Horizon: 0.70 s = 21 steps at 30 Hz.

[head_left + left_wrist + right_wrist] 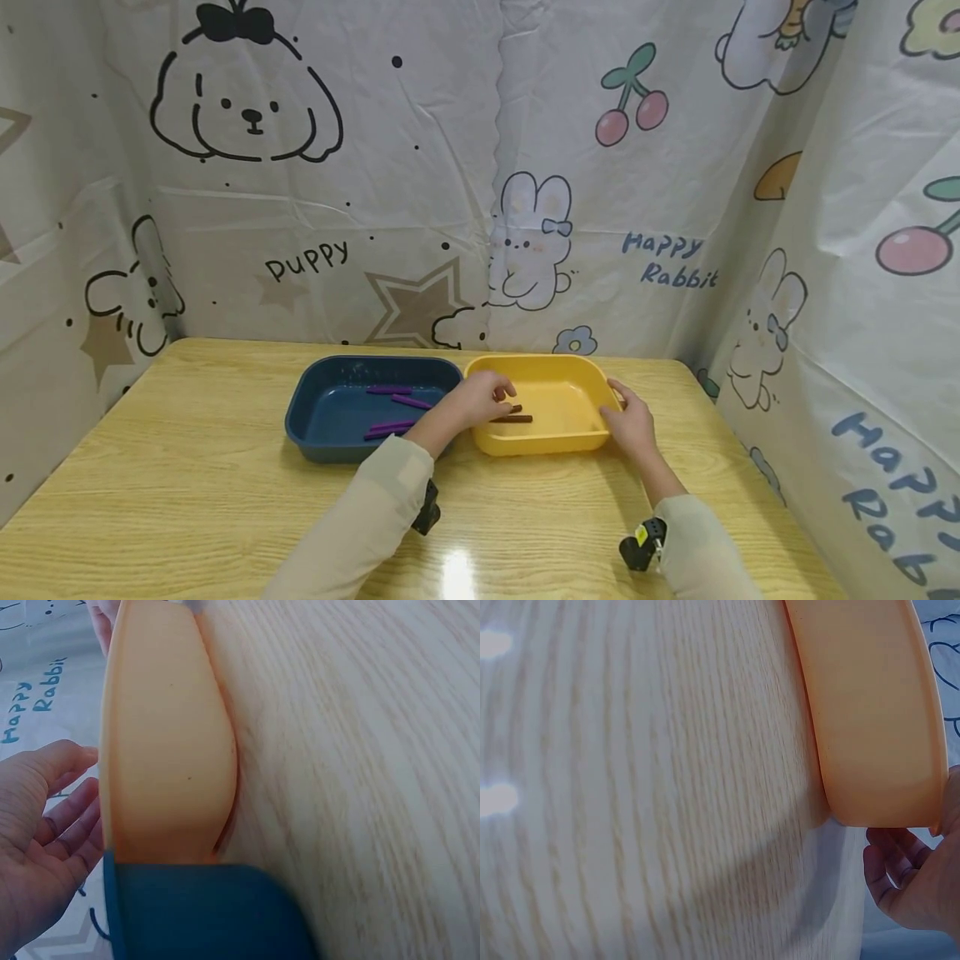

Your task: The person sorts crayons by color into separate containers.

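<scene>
A yellow basin point(573, 443) stands on the table with brown sticks point(517, 419) lying in its left part. My left hand point(483, 400) is over that basin's left side, its fingers loosely bent and close above the sticks. The left wrist view shows a gap between thumb and fingers, though the rim hides some fingertips; I see nothing held. At the basin's right end, my right hand point(632, 421) grips the rim, thumb at the inner side and fingers outside. Left of the yellow basin is a dark blue basin point(330, 452) holding several purple sticks point(411, 402).
The two basins stand side by side on the wood-grain table point(187, 500), near its back edge. Behind and beside the table hangs a printed white curtain point(420, 208). My left forearm crosses in front of the blue basin's right corner.
</scene>
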Tool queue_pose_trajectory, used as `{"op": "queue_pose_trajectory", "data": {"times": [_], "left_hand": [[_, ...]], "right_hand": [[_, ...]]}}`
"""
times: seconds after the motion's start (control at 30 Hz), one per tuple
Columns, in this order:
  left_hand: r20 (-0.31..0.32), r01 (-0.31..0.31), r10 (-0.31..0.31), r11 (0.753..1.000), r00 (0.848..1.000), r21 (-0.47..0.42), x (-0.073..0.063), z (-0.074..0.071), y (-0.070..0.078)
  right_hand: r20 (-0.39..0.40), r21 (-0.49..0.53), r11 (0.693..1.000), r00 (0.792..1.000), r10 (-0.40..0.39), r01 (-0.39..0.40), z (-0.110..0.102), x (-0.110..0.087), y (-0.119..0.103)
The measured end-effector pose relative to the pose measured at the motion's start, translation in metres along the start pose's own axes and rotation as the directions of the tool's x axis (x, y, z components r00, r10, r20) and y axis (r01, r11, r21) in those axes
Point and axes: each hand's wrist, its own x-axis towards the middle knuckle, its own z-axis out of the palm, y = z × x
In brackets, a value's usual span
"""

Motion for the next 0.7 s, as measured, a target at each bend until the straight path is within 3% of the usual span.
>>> {"op": "queue_pose_trajectory", "data": {"times": [0.23, 0.47, 0.7], "left_hand": [[-0.041, -0.028, 0.029, 0.999, 0.999, 0.026, -0.007, -0.012, -0.005], [-0.051, 0.023, -0.021, 0.999, 0.998, 0.029, -0.017, -0.028, -0.006], [-0.117, 0.052, -0.050, 0.999, 0.992, 0.010, -0.029, -0.042, -0.018]], "right_hand": [[0.004, -0.029, 1.000, 1.000, -0.008, 0.008, -0.001, -0.001, -0.002], [-0.037, -0.062, 0.998, 0.999, -0.031, 0.029, -0.003, -0.002, -0.002], [-0.096, -0.068, 0.994, 0.991, -0.091, 0.084, -0.007, -0.004, -0.008]]}}
